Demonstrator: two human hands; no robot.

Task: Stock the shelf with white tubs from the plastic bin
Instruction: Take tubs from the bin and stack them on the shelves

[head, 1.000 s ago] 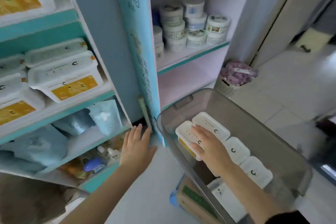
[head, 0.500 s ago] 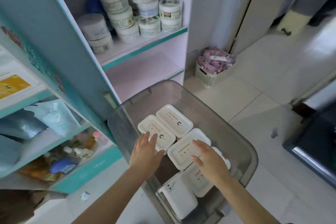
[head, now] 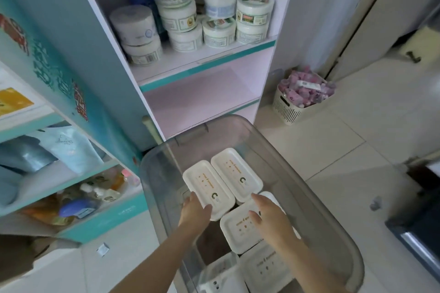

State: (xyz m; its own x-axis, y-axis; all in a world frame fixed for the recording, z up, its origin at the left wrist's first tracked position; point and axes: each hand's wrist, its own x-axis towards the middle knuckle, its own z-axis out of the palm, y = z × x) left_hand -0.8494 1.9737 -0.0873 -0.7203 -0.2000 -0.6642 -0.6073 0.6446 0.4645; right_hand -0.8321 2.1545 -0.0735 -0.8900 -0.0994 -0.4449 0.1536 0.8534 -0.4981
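A clear plastic bin (head: 307,173) stands on the floor below me with several flat white tubs inside. My left hand (head: 195,211) rests on the near end of the left tub (head: 207,183), thumb on its lid and fingers at its left edge. A second tub (head: 235,173) lies beside it, untouched. My right hand (head: 270,217) lies on the lid of a third tub (head: 240,228), fingers spread over its right side. More tubs (head: 264,266) lie beneath, nearer me. The pink shelf (head: 200,102) behind the bin is bare.
Round white jars (head: 181,19) crowd the shelf above the pink one. A teal shelving unit (head: 71,173) with pouches and bottles stands on the left. A white basket of pink packets (head: 300,100) sits on the tiled floor to the right. A dark appliance (head: 419,226) is at the right edge.
My view swung right and down onto the bin. My left hand left the shelf edge and came onto the left tub. My right hand shifted from that tub to the nearer one.
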